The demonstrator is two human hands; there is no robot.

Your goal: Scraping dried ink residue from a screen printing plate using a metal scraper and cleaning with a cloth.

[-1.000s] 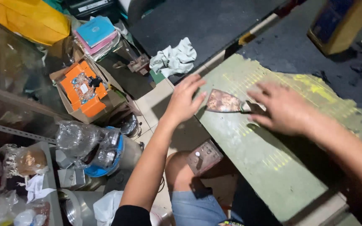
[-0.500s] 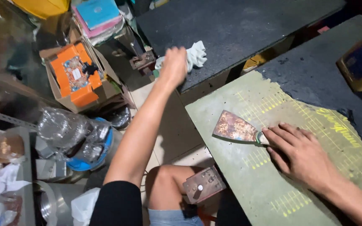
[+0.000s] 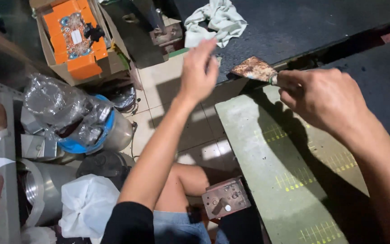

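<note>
Right hand (image 3: 323, 97) is closed around the handle of a rusty scraper (image 3: 254, 68), blade pointing left and held up off the green board (image 3: 267, 162), over its far left corner. Left hand (image 3: 198, 68) is raised just left of the blade, fingers loosely spread and holding nothing; can't tell if a fingertip touches the blade. One crumpled white rag (image 3: 215, 20) lies on the dark slab (image 3: 303, 22) at far centre, just beyond the left hand. Green board: one, flat, near right, with rows of short yellow marks, nothing resting on it. Containers: one open cardboard box (image 3: 59, 63) far left, holding one orange block (image 3: 75, 40) with a patterned plate and a small black part on top. Near it on the left, one blue-rimmed metal pot (image 3: 113, 133) stuffed with crumpled clear plastic bags (image 3: 57, 101); count of bags not clear. One more metal cylinder (image 3: 41, 190) lies on its side at near left, contents not visible. One white plastic bag (image 3: 86, 205) sits next to it, closed over whatever is inside. One small reddish metal block (image 3: 225, 197) with holes sits at near centre by the person's knee. One rusty metal fixture (image 3: 165, 31) stands on the floor at far centre, left of the rag.
</note>
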